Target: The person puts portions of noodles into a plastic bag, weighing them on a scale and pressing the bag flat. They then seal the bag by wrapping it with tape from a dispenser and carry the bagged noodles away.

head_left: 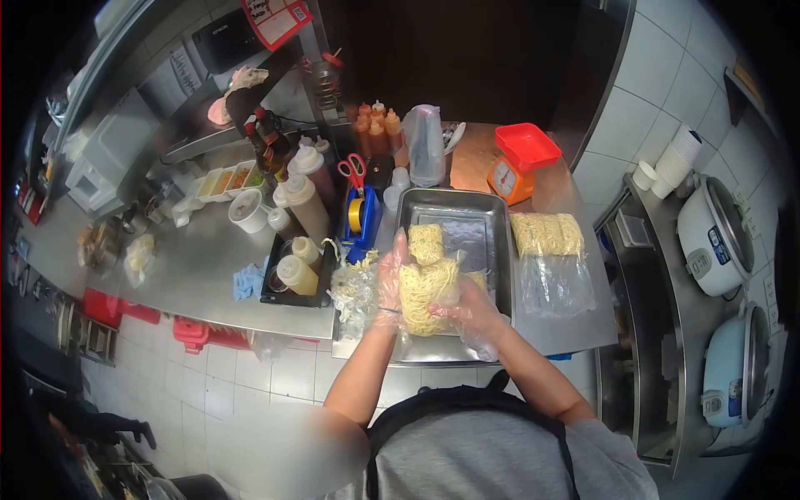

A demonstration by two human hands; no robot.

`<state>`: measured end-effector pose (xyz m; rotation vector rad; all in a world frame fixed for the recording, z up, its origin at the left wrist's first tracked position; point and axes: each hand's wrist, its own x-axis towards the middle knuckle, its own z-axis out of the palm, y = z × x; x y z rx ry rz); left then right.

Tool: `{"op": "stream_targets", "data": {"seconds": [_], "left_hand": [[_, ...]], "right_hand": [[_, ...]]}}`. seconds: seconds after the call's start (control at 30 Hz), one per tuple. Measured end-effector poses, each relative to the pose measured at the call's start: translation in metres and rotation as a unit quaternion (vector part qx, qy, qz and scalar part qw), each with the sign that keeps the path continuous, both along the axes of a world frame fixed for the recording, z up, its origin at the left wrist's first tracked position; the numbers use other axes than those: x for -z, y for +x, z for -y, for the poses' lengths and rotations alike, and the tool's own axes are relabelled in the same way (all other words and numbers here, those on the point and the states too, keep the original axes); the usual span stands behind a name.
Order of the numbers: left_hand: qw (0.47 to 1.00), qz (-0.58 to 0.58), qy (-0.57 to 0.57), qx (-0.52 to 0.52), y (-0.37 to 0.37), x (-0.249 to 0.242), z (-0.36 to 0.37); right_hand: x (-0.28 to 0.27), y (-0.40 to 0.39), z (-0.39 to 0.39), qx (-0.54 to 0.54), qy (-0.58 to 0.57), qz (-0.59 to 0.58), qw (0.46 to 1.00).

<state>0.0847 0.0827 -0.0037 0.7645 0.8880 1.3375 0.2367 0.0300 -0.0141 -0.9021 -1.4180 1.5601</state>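
Observation:
Between my two hands is a block of pale yellow noodles (427, 302), held over the near part of a deep metal tray (502, 217). My left hand (388, 283), in a clear plastic glove, lies along the block's left side with fingers pointing up. My right hand (473, 315), also gloved, grips the block's right side with the thumb across its front. Inside the tray rests a smaller noodle bundle (426, 242), and more noodles show partly behind my right hand. To the right lies a clear bag of noodles (547, 236).
An orange kitchen scale (510, 181) with a red pan stands behind the tray. Left of the tray are a blue tape dispenser (360, 225), red scissors (352, 171), crumpled plastic (354, 292) and a black bin of squeeze bottles (297, 275). Rice cookers (715, 233) stand far right.

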Motion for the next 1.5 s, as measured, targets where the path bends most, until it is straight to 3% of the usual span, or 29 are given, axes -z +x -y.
{"op": "stream_targets", "data": {"seconds": [0.07, 0.13, 0.17, 0.2, 0.27, 0.3, 0.33, 0.37, 0.43, 0.47, 0.6, 0.67, 0.7, 0.73, 0.83, 0.87, 0.93, 0.97, 1.0, 1.03, 1.1, 1.13, 1.2, 1.23, 1.27, 1.3, 1.37, 1.4, 1.5], "left_hand": [[0.998, 0.057, -0.003, -0.031, 0.006, 0.006, 0.000], [0.987, 0.137, -0.062, -0.053, 0.021, -0.040, 0.021], [0.988, 0.124, -0.045, -0.078, 0.020, -0.030, 0.017], [0.988, 0.110, -0.030, -0.102, 0.019, -0.020, 0.012], [0.990, 0.044, 0.026, -0.134, 0.006, 0.008, -0.003], [0.987, 0.012, 0.053, -0.149, 0.003, 0.010, -0.005], [0.955, -0.179, 0.119, -0.205, 0.005, 0.012, -0.008], [0.945, -0.208, 0.133, -0.216, 0.005, 0.012, -0.010], [0.920, -0.267, 0.164, -0.234, 0.006, -0.002, -0.014], [0.909, -0.316, 0.143, -0.229, 0.010, -0.009, -0.011], [0.911, -0.311, 0.191, -0.195, 0.026, -0.013, -0.006], [0.891, -0.346, 0.221, -0.195, 0.028, -0.011, -0.007], [0.880, -0.361, 0.237, -0.197, 0.029, -0.014, -0.006], [0.912, -0.320, 0.209, -0.147, 0.026, -0.018, -0.004], [0.917, -0.283, 0.222, -0.173, 0.026, -0.037, 0.006], [0.922, -0.312, 0.194, -0.120, 0.017, -0.034, 0.007], [0.937, -0.237, 0.246, -0.080, 0.019, -0.021, 0.009], [0.975, -0.123, 0.184, -0.004, 0.018, -0.002, -0.004], [0.993, -0.010, 0.104, 0.055, 0.018, -0.001, -0.010], [0.982, 0.072, 0.127, 0.120, 0.018, 0.002, -0.009], [0.925, 0.232, 0.167, 0.250, 0.018, -0.001, 0.003], [0.916, 0.290, 0.102, 0.257, 0.018, 0.001, 0.010], [0.950, 0.014, 0.203, 0.239, 0.015, -0.003, 0.010], [0.934, -0.125, 0.248, 0.224, 0.015, -0.006, 0.010], [0.942, 0.043, 0.231, 0.239, 0.017, -0.006, 0.017], [0.942, -0.060, 0.261, 0.203, 0.017, -0.007, 0.016], [0.904, -0.259, 0.316, 0.127, 0.013, -0.009, 0.010], [0.859, -0.336, 0.362, 0.131, 0.016, -0.037, 0.019], [0.560, -0.538, 0.603, 0.184, 0.035, -0.032, 0.018]], "right_hand": [[-0.018, -0.008, 0.007, 0.009, 0.043, 0.054, 0.998], [-0.012, -0.011, 0.003, 0.023, 0.101, 0.100, 0.990], [-0.008, -0.012, 0.000, 0.030, 0.130, 0.123, 0.983], [-0.003, -0.017, -0.003, 0.117, 0.181, 0.161, 0.963], [0.006, -0.029, -0.009, 0.290, 0.275, 0.230, 0.887], [0.007, -0.028, -0.012, 0.278, 0.248, 0.251, 0.893], [0.006, -0.025, -0.017, 0.264, 0.220, 0.272, 0.899], [0.006, -0.023, -0.019, 0.250, 0.192, 0.294, 0.903], [-0.007, -0.025, -0.010, 0.184, 0.191, 0.079, 0.961], [-0.009, -0.023, -0.009, 0.160, 0.183, 0.045, 0.969], [-0.012, -0.006, -0.016, 0.104, 0.091, -0.002, 0.990], [-0.009, 0.000, -0.025, 0.091, -0.019, -0.194, 0.977], [-0.004, 0.000, -0.028, 0.103, 0.011, -0.188, 0.977], [0.003, -0.002, -0.029, 0.113, 0.040, -0.181, 0.976], [0.003, -0.002, -0.022, 0.138, 0.073, -0.144, 0.977], [-0.001, -0.002, -0.019, 0.144, 0.077, -0.130, 0.978], [-0.006, 0.000, -0.014, 0.092, 0.029, -0.175, 0.980], [-0.009, 0.002, -0.011, 0.066, 0.004, -0.196, 0.978], [-0.016, 0.004, -0.008, 0.068, 0.072, -0.132, 0.986], [-0.024, 0.006, -0.005, 0.070, 0.140, -0.067, 0.985], [-0.028, 0.011, -0.009, 0.104, 0.271, 0.059, 0.955], [-0.029, 0.017, -0.018, 0.133, 0.331, 0.121, 0.926], [-0.030, 0.022, -0.021, 0.209, 0.379, 0.220, 0.874], [-0.033, 0.023, -0.018, 0.256, 0.368, 0.256, 0.857], [-0.034, 0.025, -0.016, 0.303, 0.354, 0.291, 0.836], [-0.018, 0.028, -0.016, 0.293, 0.270, 0.218, 0.891], [0.028, 0.037, -0.019, 0.263, 0.095, 0.060, 0.958], [-0.003, 0.047, -0.007, 0.012, -0.127, -0.250, 0.960], [0.004, 0.068, 0.025, -0.119, -0.304, -0.486, 0.811]]}}
